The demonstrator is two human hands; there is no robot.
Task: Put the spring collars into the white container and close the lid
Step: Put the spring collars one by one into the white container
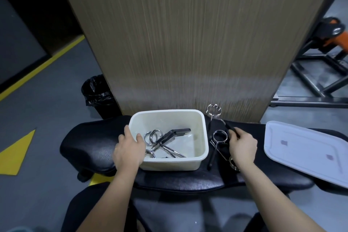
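Observation:
The white container (203, 137) stands open on a black padded bench (90, 145), with several chrome spring collars (153, 136) with black handles lying inside. My left hand (129, 149) grips the container's left rim. My right hand (243, 146) pinches the black handle of a spring collar (213, 109) whose coil sits raised behind the container's right corner. Another spring collar (220, 136) lies on the bench between the container and my right hand. A third coil (233, 163) peeks out beside my right wrist. The white lid (301, 149) lies flat at the bench's right end.
A wood-grain panel (188, 43) rises directly behind the bench. A black bin with a bag (98, 94) stands on the grey floor at the left. Yellow floor markings (17, 150) lie to the left. A black metal frame (320, 73) with orange parts stands at the right.

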